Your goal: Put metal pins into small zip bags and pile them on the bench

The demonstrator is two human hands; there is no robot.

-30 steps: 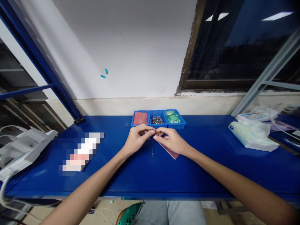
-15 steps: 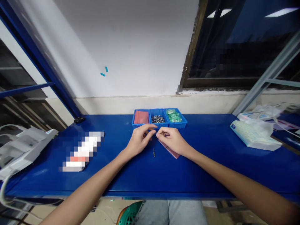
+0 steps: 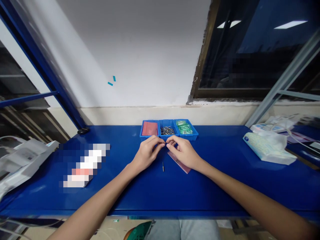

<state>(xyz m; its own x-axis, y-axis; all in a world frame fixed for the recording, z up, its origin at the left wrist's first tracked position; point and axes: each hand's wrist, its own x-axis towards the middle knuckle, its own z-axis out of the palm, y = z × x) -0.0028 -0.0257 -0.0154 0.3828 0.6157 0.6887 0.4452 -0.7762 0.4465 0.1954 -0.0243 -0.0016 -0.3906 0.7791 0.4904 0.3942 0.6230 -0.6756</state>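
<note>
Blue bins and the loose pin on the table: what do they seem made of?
Blue bins: probably plastic, slightly glossy, going by the uniform colour and thin rims.
Loose pin: likely metal, from its greyish sheen; too small to be sure.

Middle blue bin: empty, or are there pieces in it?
Not empty: a heap of small metal pieces lies in the middle bin. How deep it goes, I can't tell.

Forearms [image 3: 110, 196] and fingers [image 3: 155, 140] are bare, and the trousers [image 3: 165, 230] are pale grey-blue.

Left hand [image 3: 147, 152] near metal pin [image 3: 163, 168]
</note>
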